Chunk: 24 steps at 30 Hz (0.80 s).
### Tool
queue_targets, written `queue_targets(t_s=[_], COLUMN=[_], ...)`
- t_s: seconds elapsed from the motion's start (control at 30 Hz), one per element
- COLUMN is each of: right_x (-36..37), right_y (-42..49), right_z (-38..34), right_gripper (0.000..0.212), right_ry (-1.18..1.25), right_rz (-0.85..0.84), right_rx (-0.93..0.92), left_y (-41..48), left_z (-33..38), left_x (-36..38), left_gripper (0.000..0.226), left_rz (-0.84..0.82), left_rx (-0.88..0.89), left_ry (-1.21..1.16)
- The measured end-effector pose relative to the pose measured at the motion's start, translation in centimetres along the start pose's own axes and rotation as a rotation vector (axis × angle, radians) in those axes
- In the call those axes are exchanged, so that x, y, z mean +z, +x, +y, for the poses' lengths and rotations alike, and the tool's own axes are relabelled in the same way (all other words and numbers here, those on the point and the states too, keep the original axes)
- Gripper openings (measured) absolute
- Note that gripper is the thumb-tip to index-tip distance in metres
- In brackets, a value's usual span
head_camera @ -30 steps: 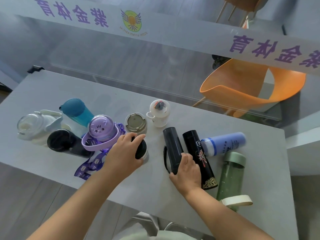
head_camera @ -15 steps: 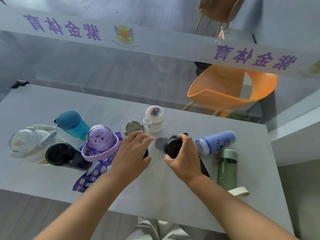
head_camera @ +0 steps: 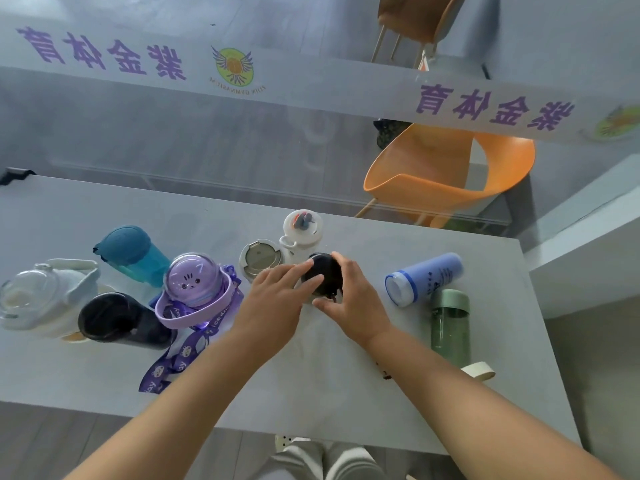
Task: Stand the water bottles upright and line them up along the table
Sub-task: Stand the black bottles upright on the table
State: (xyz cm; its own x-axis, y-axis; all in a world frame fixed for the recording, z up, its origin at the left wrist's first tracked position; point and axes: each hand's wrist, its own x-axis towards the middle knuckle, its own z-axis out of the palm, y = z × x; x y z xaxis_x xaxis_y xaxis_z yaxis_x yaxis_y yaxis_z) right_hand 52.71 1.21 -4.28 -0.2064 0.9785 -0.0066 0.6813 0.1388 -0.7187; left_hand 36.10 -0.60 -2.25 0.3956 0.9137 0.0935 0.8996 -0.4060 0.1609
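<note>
A black bottle [head_camera: 322, 275] stands upright on the grey table [head_camera: 346, 393], just in front of a small white bottle [head_camera: 302, 230]. My right hand [head_camera: 353, 303] grips the black bottle from the right, thumb and fingers curled round it. My left hand [head_camera: 277, 296] touches its left side with straight fingers. A lilac-blue bottle [head_camera: 424, 278] and a green bottle [head_camera: 450, 323] lie on their sides at the right. Standing at the left are a beige-lidded cup [head_camera: 259, 259], a purple cat bottle [head_camera: 195, 289], a teal bottle [head_camera: 133, 252], a black tumbler [head_camera: 117, 318] and a clear jug [head_camera: 41, 296].
A purple lanyard [head_camera: 173, 358] trails from the cat bottle toward the table's near edge. Behind the table rises a glass partition with purple lettering, and an orange chair [head_camera: 450, 168] stands beyond it. My arms hide part of the table's middle.
My right hand raised the black bottle from lying to upright and carried it left, beside the white bottle. My left hand let go of a black-lidded cup and reached over to the bottle.
</note>
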Motion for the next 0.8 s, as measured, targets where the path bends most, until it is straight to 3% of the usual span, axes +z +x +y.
queue_targets(t_s=[0.17, 0.37, 0.6, 0.8], right_x=[-0.9, -1.2, -0.7, -0.9], right_y=[-1.4, -2.8, -3.1, -1.2], right_z=[2.7, 6.2, 8.0, 8.7], right_gripper=[0.071, 0.06, 0.042, 0.051], right_ry=[-0.101, -0.296, -0.142, -0.195], right_rz=[-0.014, -0.242, -0.398, -0.447], right_rx=[0.141, 0.331, 0.412, 0.454], left_y=[-0.2, 0.6, 1.2, 0.3], left_z=[0.0, 0.8, 2.8, 5.3], left_x=[0.0, 0.1, 0.2, 0.4], left_gripper=[0.059, 0.055, 0.047, 0.041], left_rz=[0.031, 0.043, 0.09, 0.12], left_rx=[-0.141, -0.214, -0.351, -0.452], left_ry=[0.057, 0.13, 0.1, 0.039])
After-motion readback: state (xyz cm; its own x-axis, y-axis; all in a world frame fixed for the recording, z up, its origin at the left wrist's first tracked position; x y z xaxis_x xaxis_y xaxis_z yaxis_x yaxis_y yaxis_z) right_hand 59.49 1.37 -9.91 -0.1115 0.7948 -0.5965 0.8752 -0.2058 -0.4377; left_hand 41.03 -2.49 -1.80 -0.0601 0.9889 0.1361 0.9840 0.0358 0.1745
